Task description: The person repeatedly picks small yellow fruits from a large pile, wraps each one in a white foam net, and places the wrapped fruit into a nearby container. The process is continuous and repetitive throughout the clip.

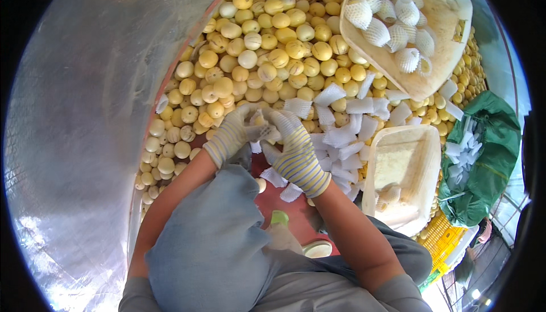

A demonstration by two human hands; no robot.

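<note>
Grey plastic sheeting (85, 113) sweeps up your left side, and there's the big heap of yellow fruits (273, 33), spread right out in front of you! Ahead and to the right, a large cream tub (443, 5) rests on the heap, loaded with white foam-netted fruits (392, 16). At your far right a green sack (495, 150) gapes, white foam pieces (463, 150) inside; left of it, a smaller cream tub (404, 161) carries a few netted pieces (389, 195). Yellow crate (441, 238) below the sack! Now the striped gloves: your left hand (230, 133) and right hand (296, 153) both grasp one netted fruit (266, 132), partly hidden between your fingers, at the heap's near edge. Loose foam sleeves (341, 136) lie scattered just beside your right hand.
</note>
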